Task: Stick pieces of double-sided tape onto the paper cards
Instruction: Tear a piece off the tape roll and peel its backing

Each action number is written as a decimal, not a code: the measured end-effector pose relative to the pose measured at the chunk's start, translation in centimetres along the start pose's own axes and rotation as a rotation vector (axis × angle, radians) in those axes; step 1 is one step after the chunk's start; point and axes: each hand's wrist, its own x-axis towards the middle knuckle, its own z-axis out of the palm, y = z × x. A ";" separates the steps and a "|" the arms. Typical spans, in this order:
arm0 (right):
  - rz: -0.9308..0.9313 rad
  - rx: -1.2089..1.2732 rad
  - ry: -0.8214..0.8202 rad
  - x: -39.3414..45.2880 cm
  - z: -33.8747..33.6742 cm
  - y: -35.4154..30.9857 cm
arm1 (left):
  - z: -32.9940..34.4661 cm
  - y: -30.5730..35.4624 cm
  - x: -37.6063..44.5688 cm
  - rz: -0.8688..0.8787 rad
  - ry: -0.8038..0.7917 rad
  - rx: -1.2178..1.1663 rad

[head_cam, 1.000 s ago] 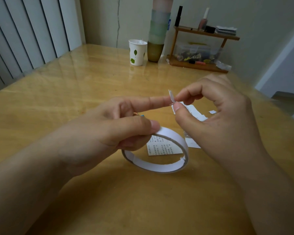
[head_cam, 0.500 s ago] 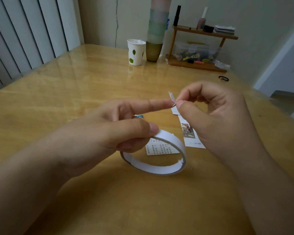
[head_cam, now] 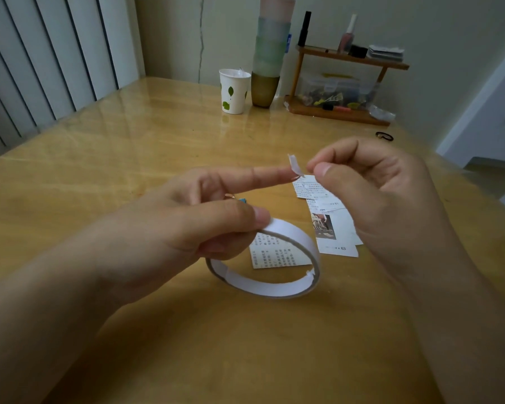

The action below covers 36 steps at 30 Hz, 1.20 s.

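The small tape piece [head_cam: 295, 166] is stuck upright on the left hand's [head_cam: 187, 228] extended index fingertip, the tape roll [head_cam: 263, 266] being gripped below, just beside the right hand's [head_cam: 370, 193] closed, seemingly empty thumb-and-finger pinch, with the paper cards [head_cam: 336, 228] lying directly beneath.

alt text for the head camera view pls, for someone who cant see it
A small tape piece sticks to the left hand's outstretched index fingertip, and that hand also grips a white tape roll. The right hand, fingers pinched, is just beside it, above paper cards on a wooden table.

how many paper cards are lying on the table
At least 3: one seen through the tape roll, one with a picture at its right, and a text one behind. Small overlapping pieces and the right hand may hide more.
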 end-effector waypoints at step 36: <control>0.183 0.197 -0.050 0.1 0.7 -0.4 | 0.4 0.0 0.0 0.010 -0.036 0.025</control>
